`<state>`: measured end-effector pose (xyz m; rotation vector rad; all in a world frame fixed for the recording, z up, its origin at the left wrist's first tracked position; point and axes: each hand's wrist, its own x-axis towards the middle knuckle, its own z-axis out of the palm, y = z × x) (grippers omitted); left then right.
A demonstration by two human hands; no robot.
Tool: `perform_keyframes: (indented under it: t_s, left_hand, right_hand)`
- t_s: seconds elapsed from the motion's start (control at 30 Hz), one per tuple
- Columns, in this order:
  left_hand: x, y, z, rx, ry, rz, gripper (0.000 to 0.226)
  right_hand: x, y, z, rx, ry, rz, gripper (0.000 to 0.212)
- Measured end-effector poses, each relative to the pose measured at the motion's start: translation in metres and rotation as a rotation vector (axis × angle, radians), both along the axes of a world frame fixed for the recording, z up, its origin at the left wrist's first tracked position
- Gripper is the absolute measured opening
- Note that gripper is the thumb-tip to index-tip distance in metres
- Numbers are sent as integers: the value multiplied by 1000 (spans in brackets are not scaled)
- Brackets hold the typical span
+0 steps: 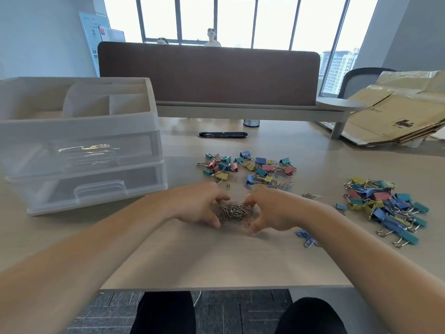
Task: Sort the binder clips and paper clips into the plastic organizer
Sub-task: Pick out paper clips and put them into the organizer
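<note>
A heap of silver paper clips lies on the desk between my two hands. My left hand cups its left side and my right hand cups its right side, fingers curled around the heap and touching it. Small coloured binder clips are scattered beyond my hands. Larger binder clips are piled at the right. A few blue paper clips lie beside my right wrist. The translucent plastic organizer, with two shut drawers and open top compartments, stands at the left.
A brown divider panel with a grey shelf closes the back of the desk. Flattened cardboard boxes lean at the right. A black cable slot and a mesh cup sit mid-desk. Another person is beyond the divider.
</note>
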<state>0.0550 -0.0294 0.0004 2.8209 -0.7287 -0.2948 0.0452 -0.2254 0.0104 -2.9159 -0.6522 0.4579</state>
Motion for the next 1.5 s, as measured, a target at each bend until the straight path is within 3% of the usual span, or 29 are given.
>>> perform_keyframes:
  t_s: [0.17,0.33,0.67,1.0,1.23,1.5]
  left_hand:
    - [3,-6,-5,-42,-45,-13,51]
    - [9,-11,-12,-109,-44,68,39]
    - [6,-17,-20,-215,-88,173,20]
    - [4,-14,-27,-300,-176,196,8]
    - [6,-13,-20,-383,-179,214,12]
    - [8,-12,-12,-391,-165,218,4]
  right_hand:
    - [8,8,-7,0,-50,-12,44]
    - [15,17,-7,18,-48,-62,52]
    - [14,27,-13,36,-131,-73,16]
    - [8,22,-20,236,-208,-137,10]
    - [13,19,-16,324,-192,-195,30]
    - [14,18,-7,393,-155,-196,14]
